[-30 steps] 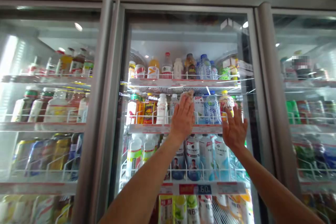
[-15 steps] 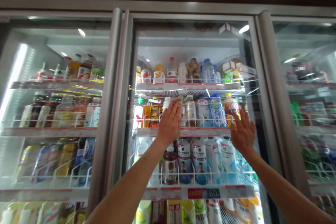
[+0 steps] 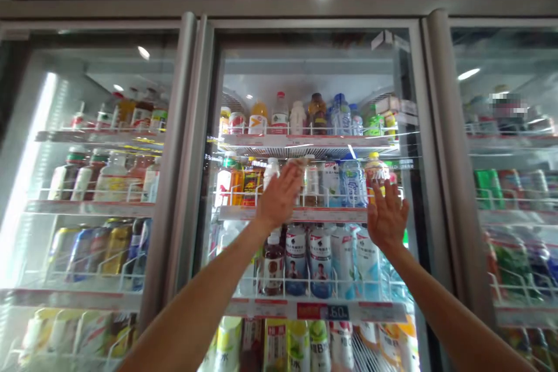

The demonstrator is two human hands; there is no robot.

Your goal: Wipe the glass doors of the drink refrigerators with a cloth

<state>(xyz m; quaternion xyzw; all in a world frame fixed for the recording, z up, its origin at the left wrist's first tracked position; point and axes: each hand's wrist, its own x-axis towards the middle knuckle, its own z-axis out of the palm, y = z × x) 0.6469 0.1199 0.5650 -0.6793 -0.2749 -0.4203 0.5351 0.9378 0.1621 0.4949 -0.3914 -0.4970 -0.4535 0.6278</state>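
Observation:
My left hand (image 3: 279,195) is raised at the middle glass door (image 3: 305,55) of a drinks fridge, its fingers stretched out and tilted up to the right. A pale patch shows by its fingertips; I cannot tell whether it is a cloth or a reflection. Further right, my right hand (image 3: 387,215) is held up with spread fingers, palm toward the same door, in front of a yellow-capped bottle (image 3: 376,170). Neither hand visibly grips anything. Whether the palms touch the glass is unclear. Behind the glass, bottles stand on wire-fronted shelves, including a dark bottle (image 3: 273,267) below my left hand.
Metal door frames with long upright handles, one at left (image 3: 181,128) and one at right (image 3: 449,128), flank the middle door. More drinks fill the left section (image 3: 104,180) and the right section (image 3: 521,186). Price strips (image 3: 322,311) run along the shelf edges. Lights reflect in the glass.
The view has shifted slightly. My right hand sits a little further left against the bottles behind it. My left hand stays near the same spot, fingers still stretched.

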